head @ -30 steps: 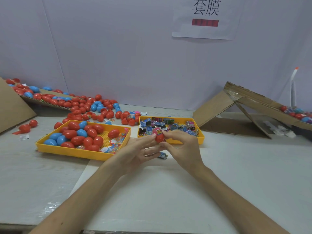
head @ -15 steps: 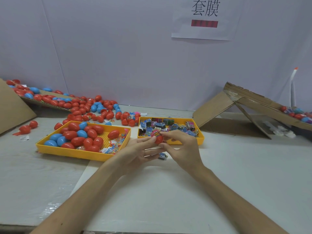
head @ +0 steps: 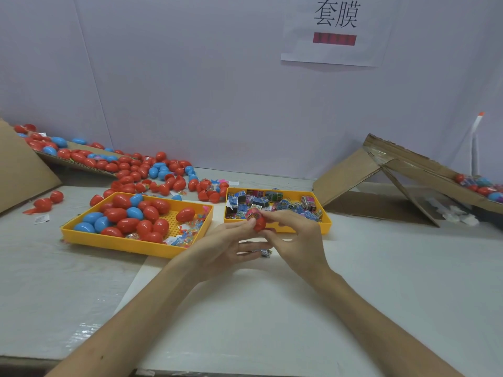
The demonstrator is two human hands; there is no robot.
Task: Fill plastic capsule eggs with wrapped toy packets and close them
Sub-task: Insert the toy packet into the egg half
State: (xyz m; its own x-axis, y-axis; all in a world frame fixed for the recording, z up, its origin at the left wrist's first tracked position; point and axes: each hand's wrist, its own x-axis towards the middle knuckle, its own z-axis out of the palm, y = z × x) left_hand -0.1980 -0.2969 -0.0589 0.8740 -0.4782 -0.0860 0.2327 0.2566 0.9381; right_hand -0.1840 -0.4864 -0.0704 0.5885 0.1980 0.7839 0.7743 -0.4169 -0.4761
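- Your left hand [head: 217, 246] and right hand [head: 296, 240] stay together above the tabletop [head: 381, 268], just in front of the packet tray [head: 326, 226]. The fingers [head: 283, 214] of both pinch the red egg [head: 258, 223].
- Since a second ago, the wrapped packet [head: 251, 214] sits lower in the egg, with less of it showing.
- Filling looks nearly done, so closing likely comes next.

Cardboard [head: 353, 170] and a sign [head: 334, 31]
The folded cardboard stands at the counter's [head: 381, 268] far right corner; the paper sign hangs on the wall [head: 190, 77] behind.
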